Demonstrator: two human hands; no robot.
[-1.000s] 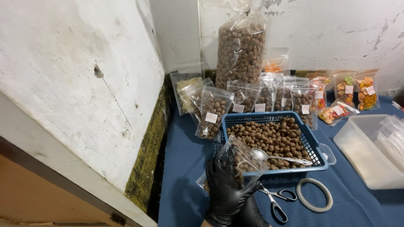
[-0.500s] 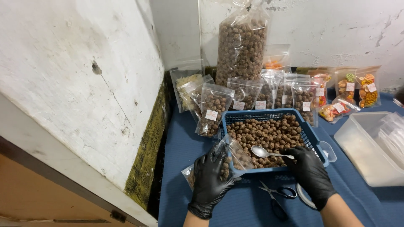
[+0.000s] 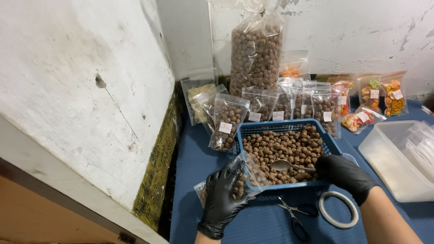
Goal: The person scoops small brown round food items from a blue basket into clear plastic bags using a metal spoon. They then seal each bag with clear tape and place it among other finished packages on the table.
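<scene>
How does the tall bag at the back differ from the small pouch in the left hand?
The tall bag stands upright against the wall, untouched; the small pouch lies tilted beside the blue basket, gripped by the left hand. The tall bag is far bigger and packed nearly full; the small pouch holds only a little. Both are clear plastic holding the same brown balls.

Tall clear snack sack (image 3: 256,54) at wall, white-labelled clear pouches (image 3: 228,121) below
</scene>
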